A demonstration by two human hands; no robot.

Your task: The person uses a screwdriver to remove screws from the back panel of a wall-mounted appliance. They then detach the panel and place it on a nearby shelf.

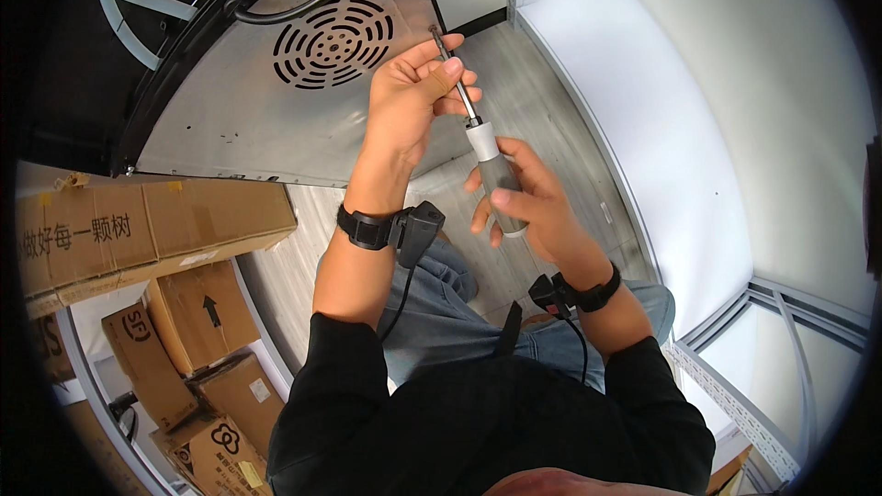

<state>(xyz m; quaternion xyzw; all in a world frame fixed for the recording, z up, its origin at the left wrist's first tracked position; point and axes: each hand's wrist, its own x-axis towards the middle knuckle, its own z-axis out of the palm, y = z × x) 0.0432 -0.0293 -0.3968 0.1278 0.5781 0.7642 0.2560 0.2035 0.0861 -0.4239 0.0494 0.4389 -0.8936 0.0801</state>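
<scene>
A screwdriver (502, 183) with a grey and white handle slants up toward the edge of a metal panel (248, 124). Wrapped loosely round its handle are the fingers of my right hand (537, 202). Closer to the tip, my left hand (418, 87) pinches the metal shaft between thumb and fingers. The tip meets a small screw or hole (434, 29) at the panel's right edge; the left fingers partly cover that spot, so I cannot tell which. A round pattern of vent slots (333, 43) is cut into the panel beside my left hand.
A black cable (312, 5) loops over the panel's top. Stacked cardboard boxes (202, 312) stand at the lower left, some on a rack. A white shelf (643, 101) with a metal frame curves along the right. Grey wood-look floor (514, 73) lies between panel and shelf.
</scene>
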